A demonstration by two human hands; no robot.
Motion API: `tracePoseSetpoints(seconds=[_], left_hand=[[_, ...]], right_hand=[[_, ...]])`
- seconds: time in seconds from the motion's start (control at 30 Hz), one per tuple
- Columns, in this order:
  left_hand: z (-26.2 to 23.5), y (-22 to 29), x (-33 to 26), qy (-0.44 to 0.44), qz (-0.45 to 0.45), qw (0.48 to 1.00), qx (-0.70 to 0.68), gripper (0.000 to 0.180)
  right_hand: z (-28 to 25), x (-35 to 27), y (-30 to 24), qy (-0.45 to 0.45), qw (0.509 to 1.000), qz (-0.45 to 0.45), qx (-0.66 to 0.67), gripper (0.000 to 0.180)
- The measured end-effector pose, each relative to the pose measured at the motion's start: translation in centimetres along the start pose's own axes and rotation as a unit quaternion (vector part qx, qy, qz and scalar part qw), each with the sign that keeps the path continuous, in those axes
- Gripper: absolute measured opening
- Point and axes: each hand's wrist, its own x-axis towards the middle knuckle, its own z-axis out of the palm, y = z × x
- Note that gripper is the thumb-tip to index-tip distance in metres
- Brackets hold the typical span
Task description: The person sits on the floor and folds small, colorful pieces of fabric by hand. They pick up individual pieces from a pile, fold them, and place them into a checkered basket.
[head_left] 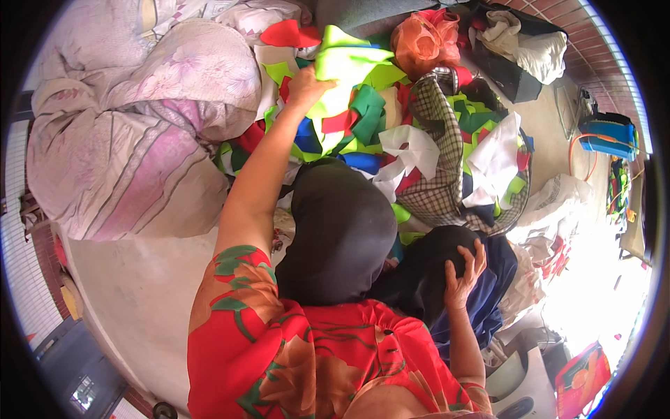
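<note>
My left arm stretches forward over a heap of coloured fabric scraps [366,115]. At its far side my left hand [306,89] is closed on the edge of a bright yellow-green fabric piece [342,59], whose top is washed out by light. Part of those fingers is hidden by the cloth. Green, blue, red and white scraps lie around it, in front of my knees. My right hand [465,276] rests on my dark-clothed right knee [447,251], fingers spread, holding nothing.
Large stuffed pale sacks [160,133] stand at the left. A checked bag [433,167] full of scraps sits right of the heap, with an orange plastic bag [426,42] behind it. A blue case [607,136] with an orange cord stands far right.
</note>
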Motion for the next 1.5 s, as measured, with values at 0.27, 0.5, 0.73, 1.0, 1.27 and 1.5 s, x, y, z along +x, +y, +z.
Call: tracePoseSetpoints(seconds=[0.27,0.5,0.73,1.0,1.27,1.5], left_hand=[[-8.6,8.8,-3.6,0.017,-0.07,0.886,-0.459,0.037],[-9.6,18.6,-6.7,-0.068,0.015,0.807,-0.586,0.041],[-7.8,28.5,-11.9,-0.168,0.017,0.79,-0.59,0.04],[-1.3,33.5,-19.3,-0.397,-0.011,0.73,-0.556,0.042],[3.9,30.2,-20.7,-0.461,-0.027,0.773,-0.435,0.042],[6.0,28.6,-20.7,-0.064,0.366,0.927,-0.046,0.083]], right_hand=[[-0.2,-1.4,-0.3,0.026,1.0,-0.015,-0.006,0.037],[0.3,-2.1,-0.3,0.048,0.999,-0.017,0.004,0.038],[0.2,-2.5,-0.1,0.052,0.999,-0.017,-0.003,0.042],[-3.1,3.0,-3.2,0.038,0.772,0.018,0.634,0.091],[-3.2,5.7,-7.6,0.042,0.646,0.063,0.76,0.059],[-3.0,5.9,-9.7,0.161,0.595,0.18,0.767,0.04]])
